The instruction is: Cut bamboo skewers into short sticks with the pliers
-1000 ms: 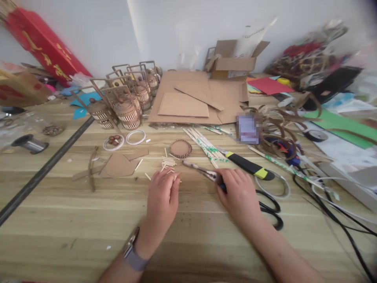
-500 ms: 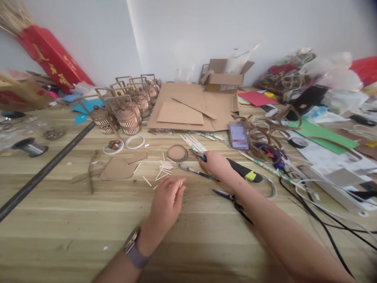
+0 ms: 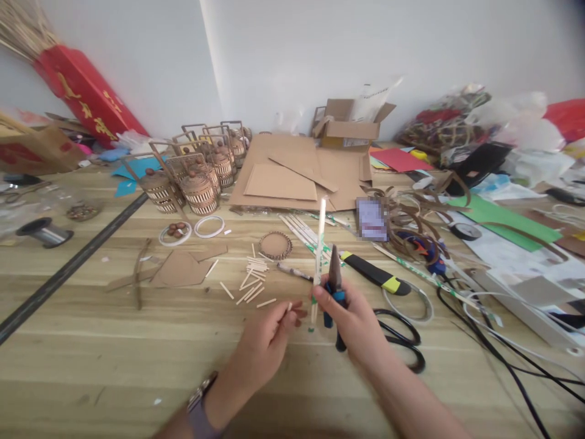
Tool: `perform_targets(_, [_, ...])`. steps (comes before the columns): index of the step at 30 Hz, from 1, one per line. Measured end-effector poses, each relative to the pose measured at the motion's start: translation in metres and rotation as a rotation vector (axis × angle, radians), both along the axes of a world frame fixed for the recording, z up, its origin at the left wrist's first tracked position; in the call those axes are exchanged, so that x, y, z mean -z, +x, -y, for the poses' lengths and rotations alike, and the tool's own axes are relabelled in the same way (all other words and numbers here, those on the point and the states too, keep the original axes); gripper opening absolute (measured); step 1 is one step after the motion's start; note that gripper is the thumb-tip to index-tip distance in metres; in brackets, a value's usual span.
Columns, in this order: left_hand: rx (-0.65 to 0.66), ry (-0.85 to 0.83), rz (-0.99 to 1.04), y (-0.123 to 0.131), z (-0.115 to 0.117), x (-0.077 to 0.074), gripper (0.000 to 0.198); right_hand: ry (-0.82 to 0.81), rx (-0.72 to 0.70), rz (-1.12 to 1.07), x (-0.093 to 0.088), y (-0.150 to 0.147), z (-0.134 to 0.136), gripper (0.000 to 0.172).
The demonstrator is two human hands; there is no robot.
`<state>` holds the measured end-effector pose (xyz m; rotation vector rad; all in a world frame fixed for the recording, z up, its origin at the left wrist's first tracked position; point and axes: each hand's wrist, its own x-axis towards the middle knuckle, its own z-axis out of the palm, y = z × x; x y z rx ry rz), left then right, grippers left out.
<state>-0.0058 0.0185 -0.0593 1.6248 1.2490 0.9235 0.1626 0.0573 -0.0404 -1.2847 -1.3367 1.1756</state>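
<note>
My right hand (image 3: 359,317) is closed around a pair of pliers (image 3: 336,277) with blue and black handles, jaws pointing up. Between its thumb and fingers it also pinches a long pale stick in a green-printed wrapper (image 3: 319,250), held upright. My left hand (image 3: 269,338) is closed in a pinch just left of that stick. A small pale bit shows at its fingertips, too small to name. Beyond it lie several short pale sticks (image 3: 256,265) and a round cardboard disc with a braided rim (image 3: 275,246). Scissors (image 3: 404,335) lie partly hidden behind my right hand.
More wrapped sticks (image 3: 299,231), a pen (image 3: 292,271) and a black-and-yellow cutter (image 3: 375,272) lie ahead. Small lidded baskets (image 3: 198,189) stand back left, beside cardboard sheets (image 3: 278,183). Brown strips (image 3: 411,213) and cables (image 3: 493,341) clutter the right.
My right hand has drawn back toward me, lifting the pliers and a wrapped stick off the table. My left hand has shifted slightly nearer and to the right, uncovering some short sticks.
</note>
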Motion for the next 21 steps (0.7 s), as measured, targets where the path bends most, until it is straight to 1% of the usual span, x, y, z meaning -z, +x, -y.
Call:
perform_targets(2, [0.096, -0.094, 0.111, 0.003, 0.001, -0.002, 0.037, -0.049, -0.008, -0.114, 0.008, -0.008, 0.009, 0.039])
perform_targets(3, [0.124, -0.132, 0.152, 0.005, 0.002, -0.002, 0.038, -0.078, -0.023, -0.163, 0.011, -0.011, 0.012, 0.04])
perform_targets(5, [0.137, -0.187, 0.191, 0.007, 0.002, -0.002, 0.042, -0.115, -0.07, -0.21, 0.015, -0.014, 0.015, 0.04])
perform_targets(7, [0.132, -0.218, 0.189, 0.009, 0.003, 0.0, 0.044, -0.085, -0.086, -0.173, 0.019, -0.015, 0.017, 0.038])
perform_targets(10, [0.159, -0.242, 0.168, 0.01, 0.005, 0.0, 0.044, -0.013, -0.068, -0.084, 0.025, -0.015, 0.021, 0.035])
perform_targets(13, [0.185, -0.246, 0.124, 0.011, 0.007, -0.004, 0.042, -0.009, -0.086, -0.067, 0.03, -0.016, 0.025, 0.035])
perform_targets(15, [0.175, -0.231, 0.082, 0.012, 0.009, -0.008, 0.04, -0.005, -0.078, -0.067, 0.032, -0.017, 0.026, 0.034])
perform_targets(18, [0.156, -0.21, 0.03, 0.012, 0.01, -0.014, 0.037, 0.022, -0.031, -0.041, 0.033, -0.016, 0.024, 0.032])
perform_targets(21, [0.155, -0.201, 0.008, 0.013, 0.01, -0.017, 0.035, 0.063, 0.011, 0.008, 0.028, -0.013, 0.022, 0.032])
